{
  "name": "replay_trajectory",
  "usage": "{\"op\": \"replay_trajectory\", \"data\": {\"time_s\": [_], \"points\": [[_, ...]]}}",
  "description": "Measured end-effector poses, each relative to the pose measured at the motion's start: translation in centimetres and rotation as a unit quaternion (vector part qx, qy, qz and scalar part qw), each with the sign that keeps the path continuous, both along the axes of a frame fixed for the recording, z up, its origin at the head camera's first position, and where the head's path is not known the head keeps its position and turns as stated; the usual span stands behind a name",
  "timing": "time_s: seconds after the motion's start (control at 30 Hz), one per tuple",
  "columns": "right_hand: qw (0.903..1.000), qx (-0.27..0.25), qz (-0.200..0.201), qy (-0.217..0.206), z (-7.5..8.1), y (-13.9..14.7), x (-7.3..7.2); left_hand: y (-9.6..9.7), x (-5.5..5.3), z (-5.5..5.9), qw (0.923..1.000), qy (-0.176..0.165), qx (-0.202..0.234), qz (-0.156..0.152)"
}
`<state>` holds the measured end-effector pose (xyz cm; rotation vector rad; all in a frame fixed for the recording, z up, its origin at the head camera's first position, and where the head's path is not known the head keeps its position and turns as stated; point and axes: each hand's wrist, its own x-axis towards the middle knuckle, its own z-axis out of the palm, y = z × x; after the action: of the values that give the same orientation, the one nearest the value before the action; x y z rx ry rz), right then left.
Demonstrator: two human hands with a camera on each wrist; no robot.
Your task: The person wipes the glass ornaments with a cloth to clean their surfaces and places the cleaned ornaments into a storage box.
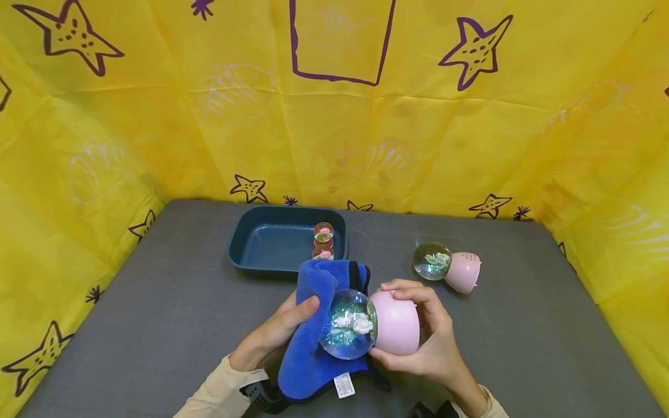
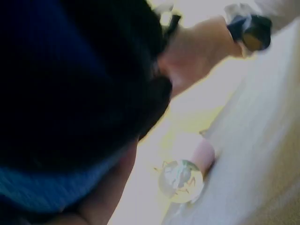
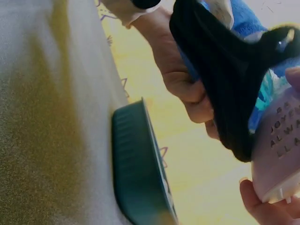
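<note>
In the head view my right hand (image 1: pixel 431 337) grips the pink base of a snow globe (image 1: pixel 397 322), which lies on its side in the air with its glass ball to the left. White figures and blue-green glitter show inside the ball. My left hand (image 1: pixel 282 325) holds a blue cloth (image 1: pixel 313 354) with black edging and a white label, its thumb on top, the cloth lying behind and against the glass. Raised letters mark the base (image 3: pixel 281 136) in the right wrist view. Dark cloth fills much of the left wrist view and hides most of the left fingers.
A second pink-based snow globe (image 1: pixel 462 271) lies on its side at the right of the grey table (image 1: pixel 522 337). Behind the cloth stands a dark teal tray (image 1: pixel 235 247) with two small globes (image 1: pixel 323 233) at its right end. Yellow printed fabric (image 1: pixel 418 116) walls the back and sides.
</note>
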<state>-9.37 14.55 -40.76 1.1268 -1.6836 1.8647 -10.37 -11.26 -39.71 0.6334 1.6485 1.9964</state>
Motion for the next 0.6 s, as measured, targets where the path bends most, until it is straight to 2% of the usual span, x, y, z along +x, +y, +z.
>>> {"op": "replay_trajectory", "data": {"time_s": [0.07,0.13,0.27,0.33,0.37,0.43,0.5,0.6], "points": [[1.0,0.001,-0.006,-0.004,0.0,0.0,-0.04,0.13,-0.11,0.02,0.9992,0.023,0.003,0.033],[0.9998,0.005,-0.015,-0.008,-0.01,0.0,-0.08,0.27,-0.27,0.09,0.9954,0.059,0.003,0.075],[0.9987,0.013,-0.04,-0.031,-0.03,0.02,-0.08,0.45,-0.52,0.31,0.9758,0.147,-0.01,0.162],[0.9977,0.016,-0.049,-0.043,-0.05,0.04,-0.06,0.55,-0.55,0.29,0.9704,0.157,-0.011,0.183],[0.9973,0.016,-0.053,-0.048,-0.05,0.03,-0.05,0.59,-0.5,0.24,0.9709,0.151,-0.008,0.186],[0.9969,0.015,-0.057,-0.052,-0.03,0.02,-0.03,0.67,-0.36,0.03,0.9774,0.12,0.005,0.174],[0.9966,0.009,-0.059,-0.056,0.01,0.01,-0.02,0.71,-0.17,-0.16,0.9849,0.084,0.022,0.15],[0.9961,0.0,-0.058,-0.066,0.08,0.01,0.04,0.66,0.02,-0.35,0.9938,0.038,0.039,0.097]]}}
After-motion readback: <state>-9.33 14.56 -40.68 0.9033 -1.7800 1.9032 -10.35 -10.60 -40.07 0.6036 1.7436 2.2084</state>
